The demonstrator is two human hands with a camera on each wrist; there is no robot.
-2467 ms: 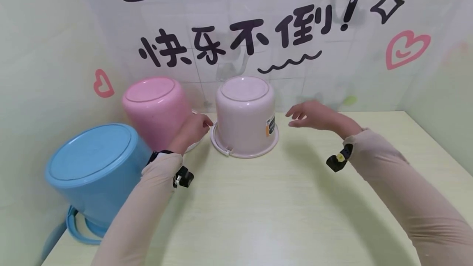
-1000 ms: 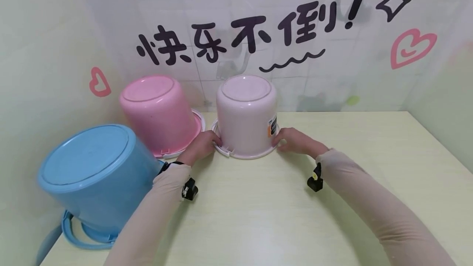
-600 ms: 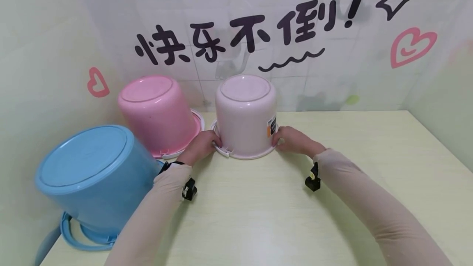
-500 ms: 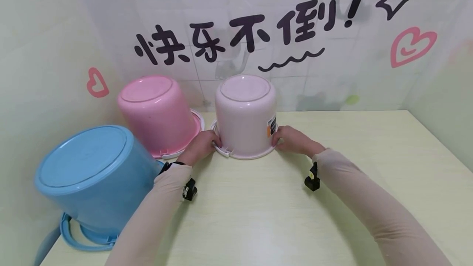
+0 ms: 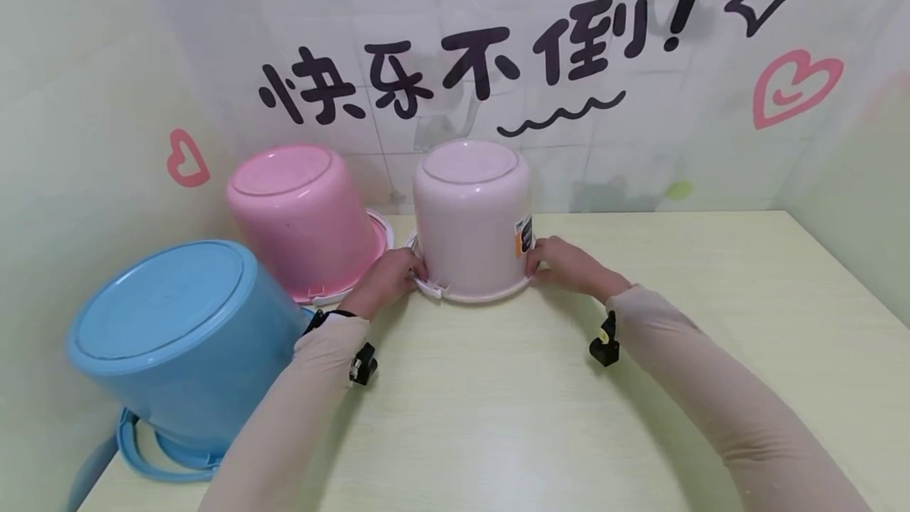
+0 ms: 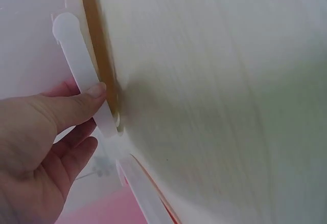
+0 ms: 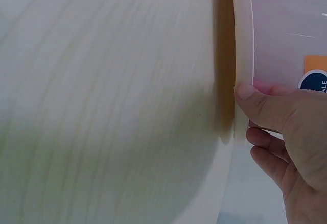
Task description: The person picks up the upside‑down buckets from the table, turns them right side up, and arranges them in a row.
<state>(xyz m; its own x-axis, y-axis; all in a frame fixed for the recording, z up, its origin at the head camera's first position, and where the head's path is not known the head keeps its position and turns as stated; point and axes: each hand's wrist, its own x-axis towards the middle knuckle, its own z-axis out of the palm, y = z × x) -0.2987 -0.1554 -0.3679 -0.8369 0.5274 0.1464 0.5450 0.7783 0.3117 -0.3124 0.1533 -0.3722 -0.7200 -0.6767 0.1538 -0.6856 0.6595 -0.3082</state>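
Observation:
A pale pink bucket (image 5: 469, 227) stands upside down near the back wall, with an orange and black label (image 5: 524, 236) low on its right side. My left hand (image 5: 387, 279) grips its rim from the left, thumb over the white handle (image 6: 76, 55) in the left wrist view. On the opposite side my right hand (image 5: 569, 265) pinches the rim (image 7: 244, 40) between thumb and fingers. In both wrist views a dark brown band shows between rim and tabletop, the rim close over the table.
A darker pink bucket (image 5: 306, 220) sits upside down just left of my left hand. Nearer, a large upside-down blue bucket (image 5: 185, 338) stands beside my left forearm, its handle (image 5: 152, 468) on the table (image 5: 483, 417). A printed wall sheet (image 5: 455, 85) rises behind.
Both hands have come in to the pale pink bucket's rim, the right one from farther out. Since half a second ago the bucket has risen very slightly.

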